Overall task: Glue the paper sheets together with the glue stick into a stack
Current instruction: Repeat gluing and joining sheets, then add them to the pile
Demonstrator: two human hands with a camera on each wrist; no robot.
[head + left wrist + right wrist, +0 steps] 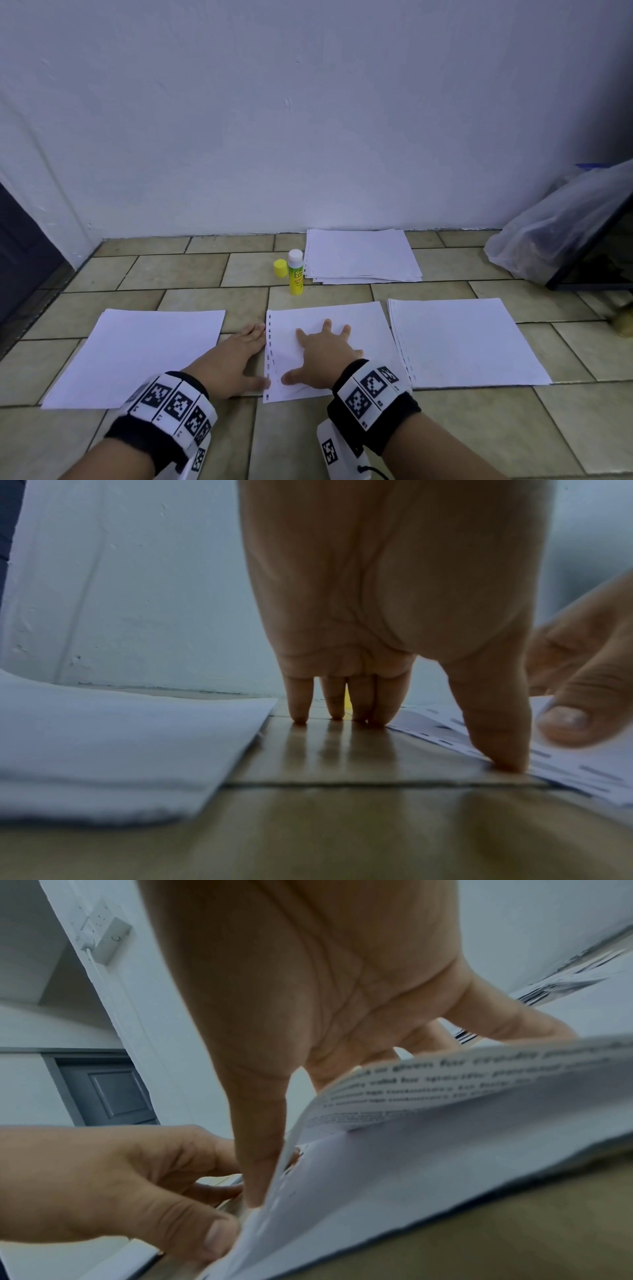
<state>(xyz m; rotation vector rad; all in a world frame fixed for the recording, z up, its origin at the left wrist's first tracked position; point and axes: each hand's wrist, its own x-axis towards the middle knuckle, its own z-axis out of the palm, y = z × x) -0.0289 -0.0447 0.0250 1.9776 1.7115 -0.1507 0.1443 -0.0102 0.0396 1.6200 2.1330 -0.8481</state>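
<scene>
Three lots of white paper lie in a row on the tiled floor: a left sheet (pixel 137 356), the middle sheets (pixel 346 322) and a right pile (pixel 462 342). My right hand (pixel 325 356) lies spread on the middle sheets, fingers straight, pressing them down. My left hand (pixel 236 359) rests flat on the tile beside their left edge, its thumb touching that edge. In the right wrist view the top middle sheet (pixel 445 1085) bows up near the camera and shows print underneath. The glue stick (pixel 295 272) stands uncapped behind, with its yellow cap (pixel 280 268) next to it.
A further stack of paper (pixel 363 255) lies against the white wall at the back. A plastic bag (pixel 555 226) leans on a dark frame at the far right. A dark door (pixel 20 246) closes off the left side. A small yellowish object (pixel 623 325) sits at the right edge.
</scene>
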